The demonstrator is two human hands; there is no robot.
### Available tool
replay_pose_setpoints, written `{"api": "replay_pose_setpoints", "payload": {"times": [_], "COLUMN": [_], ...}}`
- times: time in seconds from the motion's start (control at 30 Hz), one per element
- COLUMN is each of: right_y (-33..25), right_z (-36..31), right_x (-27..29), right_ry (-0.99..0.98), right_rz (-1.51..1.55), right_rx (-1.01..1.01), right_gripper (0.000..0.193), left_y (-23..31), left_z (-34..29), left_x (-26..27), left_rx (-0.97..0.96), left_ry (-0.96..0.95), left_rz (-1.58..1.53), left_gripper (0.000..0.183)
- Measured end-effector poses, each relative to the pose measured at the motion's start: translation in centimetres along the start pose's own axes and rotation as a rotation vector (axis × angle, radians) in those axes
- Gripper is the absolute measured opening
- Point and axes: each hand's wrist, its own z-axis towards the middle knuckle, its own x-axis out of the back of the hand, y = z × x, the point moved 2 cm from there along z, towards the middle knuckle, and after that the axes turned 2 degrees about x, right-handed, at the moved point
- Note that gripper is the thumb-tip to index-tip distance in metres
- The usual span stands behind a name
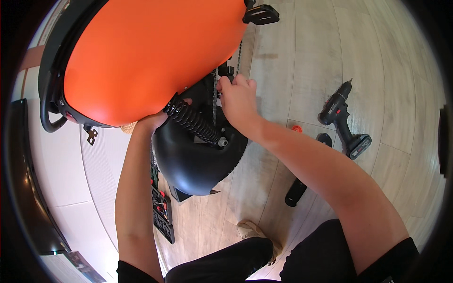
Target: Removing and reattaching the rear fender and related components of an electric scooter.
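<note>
A vehicle with a large glossy orange body [146, 56] leans over my work, a black pedal [263, 15] at its far end. Below the body sit a rounded black fender [184, 165] and a black coil-spring shock absorber [193, 120]. My right hand [238, 101] is at the drive chain [215, 101], its fingers curled together; what they pinch is hidden. My left hand [153, 121] reaches under the orange body behind the shock absorber. Only a fingertip shows past the spring, so its grip is hidden.
On the wooden floor at right lies a black cordless drill [342, 113] with a bit fitted. A black elongated object [296, 191] and a small orange-red ring [296, 128] lie near my right forearm. An opened tool case [163, 214] is beside my left forearm.
</note>
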Motion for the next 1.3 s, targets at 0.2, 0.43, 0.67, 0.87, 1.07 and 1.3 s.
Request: {"api": "replay_pose_setpoints", "payload": {"times": [0.2,0.43,0.67,0.87,1.07,1.3], "right_y": [-0.3,-0.4,-0.4,-0.5,-0.5,-0.3], "right_z": [-1.0,-1.1,-0.7,-1.1,-1.5,-1.4], "right_x": [-0.4,-0.5,-0.4,-0.1,-0.4,-0.9], "right_ry": [0.027,0.083,0.072,0.044,0.067,0.136], "right_rz": [-0.026,0.006,0.024,0.0,0.0,0.088], "right_rx": [-0.017,-0.032,-0.058,-0.053,-0.034,-0.068], "right_gripper": [0.026,0.03,0.028,0.033,0.033,0.029], "left_y": [1.4,1.9,1.1,1.7,0.4,2.2], "left_z": [-0.4,-0.7,-0.4,-0.4,0.1,-0.3], "left_x": [0.1,-0.1,-0.3,0.0,-0.3,-0.1], "left_rx": [-0.03,-0.019,-0.102,-0.094,-0.099,-0.041], "left_ry": [-0.076,-0.029,-0.052,-0.059,-0.077,-0.061], "left_rz": [0.2,0.238,0.171,0.177,0.121,0.192], "left_gripper": [0.057,0.059,0.055,0.056,0.058,0.06]}}
